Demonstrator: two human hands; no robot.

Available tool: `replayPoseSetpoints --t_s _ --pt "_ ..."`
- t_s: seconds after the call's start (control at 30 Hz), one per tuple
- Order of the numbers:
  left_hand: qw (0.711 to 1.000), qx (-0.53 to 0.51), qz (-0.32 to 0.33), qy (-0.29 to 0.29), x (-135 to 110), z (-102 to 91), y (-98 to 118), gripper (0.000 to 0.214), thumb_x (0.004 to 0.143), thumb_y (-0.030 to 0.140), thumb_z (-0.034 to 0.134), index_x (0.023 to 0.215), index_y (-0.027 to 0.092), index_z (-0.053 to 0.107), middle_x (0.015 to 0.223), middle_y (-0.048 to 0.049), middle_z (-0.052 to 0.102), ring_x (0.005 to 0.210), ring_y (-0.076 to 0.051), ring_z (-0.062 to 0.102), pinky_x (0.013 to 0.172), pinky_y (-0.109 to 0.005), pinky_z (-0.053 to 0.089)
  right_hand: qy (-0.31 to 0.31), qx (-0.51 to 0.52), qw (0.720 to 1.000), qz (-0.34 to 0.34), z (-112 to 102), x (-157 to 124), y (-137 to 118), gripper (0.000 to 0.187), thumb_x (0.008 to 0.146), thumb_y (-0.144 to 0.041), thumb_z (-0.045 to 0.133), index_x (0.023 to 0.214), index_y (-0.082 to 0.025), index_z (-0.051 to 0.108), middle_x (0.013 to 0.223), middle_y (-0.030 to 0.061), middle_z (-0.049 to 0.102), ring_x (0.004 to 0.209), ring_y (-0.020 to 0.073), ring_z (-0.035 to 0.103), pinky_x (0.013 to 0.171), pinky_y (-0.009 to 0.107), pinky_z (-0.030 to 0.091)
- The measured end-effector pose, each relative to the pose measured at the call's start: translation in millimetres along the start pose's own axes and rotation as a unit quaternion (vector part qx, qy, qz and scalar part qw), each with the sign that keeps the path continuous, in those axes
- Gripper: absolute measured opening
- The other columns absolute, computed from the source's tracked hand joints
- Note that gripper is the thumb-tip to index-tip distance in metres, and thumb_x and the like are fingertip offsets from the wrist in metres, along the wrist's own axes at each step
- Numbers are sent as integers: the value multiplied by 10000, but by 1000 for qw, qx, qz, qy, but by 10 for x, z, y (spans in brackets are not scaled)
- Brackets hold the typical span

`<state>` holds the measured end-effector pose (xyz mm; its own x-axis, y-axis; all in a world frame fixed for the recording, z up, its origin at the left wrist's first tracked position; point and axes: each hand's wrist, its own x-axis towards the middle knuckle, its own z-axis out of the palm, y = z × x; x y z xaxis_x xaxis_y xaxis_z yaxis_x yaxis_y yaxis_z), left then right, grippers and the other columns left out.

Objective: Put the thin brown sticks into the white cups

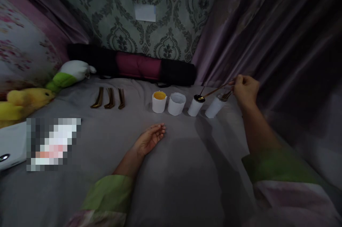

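My right hand is pinched on the handle of a thin gold spoon, whose bowl hovers over the third of a row of white cups. The cup at the far right holds several gold utensils. The first cup has a yellow inside and the second looks white inside. My left hand lies relaxed on the grey sheet, fingers loosely curled, holding nothing. Three brown-gold utensils lie side by side to the left of the cups.
A black and maroon roll bag lies along the patterned wall. Yellow and green-white soft toys sit at the left, with a white object near the left edge. A purple curtain hangs at the right.
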<state>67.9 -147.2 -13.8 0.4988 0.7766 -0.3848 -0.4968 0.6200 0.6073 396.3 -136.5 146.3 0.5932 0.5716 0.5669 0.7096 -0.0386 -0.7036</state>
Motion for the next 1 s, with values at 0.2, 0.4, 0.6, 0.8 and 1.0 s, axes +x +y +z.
replayPoseSetpoints --t_s 0.2,0.4,0.6,0.8,1.0 --pt "1000 -4 -6 6 -12 19 8 128 777 68 515 837 76 628 763 -68 637 609 -80 578 558 -182 475 20 -49 998 -46 55 -7 2 309 844 -304 373 799 -122 619 700 73 652 470 91 521 507 235 404" --pt "1000 -3 -4 11 -22 34 11 126 778 61 511 821 78 627 755 -68 635 607 -80 575 563 -185 471 -8 -52 997 -54 144 -33 26 291 853 -329 374 790 -158 601 673 39 631 489 111 534 557 271 420" --pt "1000 -4 -4 6 -21 33 8 122 774 59 515 819 80 627 743 -66 635 609 -80 578 564 -182 472 -50 -35 996 -69 270 -86 38 270 832 -332 411 751 -154 597 630 16 619 466 98 504 537 253 402" --pt "1000 -8 -6 11 -7 22 -1 130 773 59 517 834 83 629 747 -67 637 615 -80 580 565 -178 475 -85 -55 990 -98 364 -149 -8 240 828 -274 413 695 -169 583 593 -2 608 459 93 498 562 247 391" --pt "1000 -7 -4 13 -20 40 2 117 777 64 523 819 87 629 752 -63 638 613 -76 587 561 -174 472 -118 -51 986 -109 454 -159 30 220 826 -277 414 709 -182 574 611 0 627 457 99 505 566 248 389"
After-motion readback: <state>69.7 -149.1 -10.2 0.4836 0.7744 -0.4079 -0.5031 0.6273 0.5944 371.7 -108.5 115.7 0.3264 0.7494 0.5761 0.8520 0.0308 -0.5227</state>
